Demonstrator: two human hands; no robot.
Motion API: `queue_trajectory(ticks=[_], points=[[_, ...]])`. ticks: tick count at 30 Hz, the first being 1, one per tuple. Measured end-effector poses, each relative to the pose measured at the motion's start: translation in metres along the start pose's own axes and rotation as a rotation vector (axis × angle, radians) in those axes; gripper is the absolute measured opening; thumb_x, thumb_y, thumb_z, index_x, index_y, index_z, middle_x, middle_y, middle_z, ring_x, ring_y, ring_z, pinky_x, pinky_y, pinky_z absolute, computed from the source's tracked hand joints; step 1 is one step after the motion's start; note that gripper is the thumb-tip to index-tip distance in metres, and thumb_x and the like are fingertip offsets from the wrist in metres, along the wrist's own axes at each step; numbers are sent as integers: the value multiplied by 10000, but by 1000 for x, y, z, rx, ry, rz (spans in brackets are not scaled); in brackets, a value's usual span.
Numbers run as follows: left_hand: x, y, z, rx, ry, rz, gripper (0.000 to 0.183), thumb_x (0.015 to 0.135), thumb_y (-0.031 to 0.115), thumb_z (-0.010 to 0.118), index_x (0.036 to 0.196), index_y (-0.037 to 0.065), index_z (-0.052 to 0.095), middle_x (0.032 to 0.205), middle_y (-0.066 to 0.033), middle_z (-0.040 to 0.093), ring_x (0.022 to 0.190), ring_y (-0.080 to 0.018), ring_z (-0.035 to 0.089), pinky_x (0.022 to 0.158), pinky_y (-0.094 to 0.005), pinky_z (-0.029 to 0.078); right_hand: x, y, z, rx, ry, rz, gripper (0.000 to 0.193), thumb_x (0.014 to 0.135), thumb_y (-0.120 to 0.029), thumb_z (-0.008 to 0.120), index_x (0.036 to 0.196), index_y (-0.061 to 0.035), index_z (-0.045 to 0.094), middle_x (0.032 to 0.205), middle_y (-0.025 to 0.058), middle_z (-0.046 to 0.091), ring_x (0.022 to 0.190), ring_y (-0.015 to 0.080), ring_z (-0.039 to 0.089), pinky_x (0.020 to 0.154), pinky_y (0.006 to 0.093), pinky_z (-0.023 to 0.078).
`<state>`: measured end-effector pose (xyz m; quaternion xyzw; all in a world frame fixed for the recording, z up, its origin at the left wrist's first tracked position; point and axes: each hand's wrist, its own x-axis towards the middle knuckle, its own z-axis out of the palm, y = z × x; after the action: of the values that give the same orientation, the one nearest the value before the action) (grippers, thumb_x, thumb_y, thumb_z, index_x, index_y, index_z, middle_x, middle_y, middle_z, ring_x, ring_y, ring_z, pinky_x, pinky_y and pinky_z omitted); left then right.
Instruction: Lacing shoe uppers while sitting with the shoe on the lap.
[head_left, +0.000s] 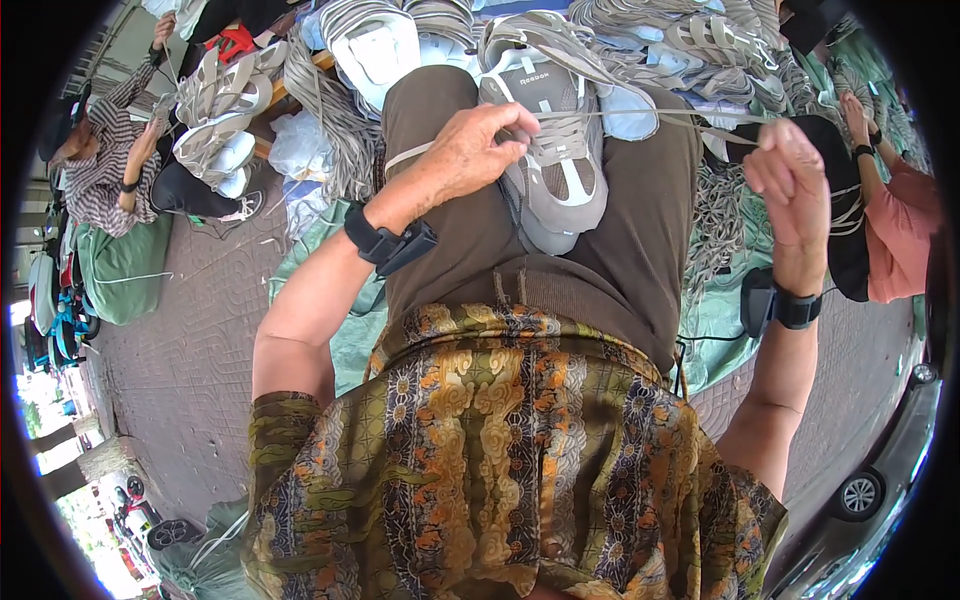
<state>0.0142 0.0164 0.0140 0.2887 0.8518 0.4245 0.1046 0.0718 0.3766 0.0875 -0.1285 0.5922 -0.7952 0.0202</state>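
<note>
A grey-beige shoe upper (575, 205) lies across my lap between my thighs, its toe pointing toward me and lacing partly threaded across its front. My left hand (480, 150) is beside its eyelets, thumb and fingers pinched at a light shoelace (690, 112). That lace stretches to the right, over the upper, to my right hand (790, 175), which is raised beyond my right knee with fingers curled closed around it. Another length of lace crosses my left thigh behind my left wrist. The exact grip points are partly hidden by the fingers.
Stacked shoe uppers (370, 50) spread ahead of my knees, with more at the right (720, 50). Tangled laces (715, 225) hang beside my right leg. One person (110, 165) sits at far left, another (900, 220) at far right. A green sack (125, 265) stands left.
</note>
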Motion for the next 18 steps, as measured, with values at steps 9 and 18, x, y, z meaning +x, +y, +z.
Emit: queue_trajectory(ticks=[9,18], points=[[15,-5,12,359,334,241,285,818,31,580,1100,69,576,1013,-105,584,898,-312,594,786,-407,498,-3,-48,-56,24,148,-63,198,1011,-162,479,930,-4,565,533,-92,290,453,29,241,564,207,300],[39,-16,3,427,455,194,195,809,81,601,1001,59,630,986,-121,606,982,-330,586,841,-433,483,-18,9,-67,-1095,231,393,199,953,-163,546,1044,-31,663,886,55,692,548,134,587,534,256,469]])
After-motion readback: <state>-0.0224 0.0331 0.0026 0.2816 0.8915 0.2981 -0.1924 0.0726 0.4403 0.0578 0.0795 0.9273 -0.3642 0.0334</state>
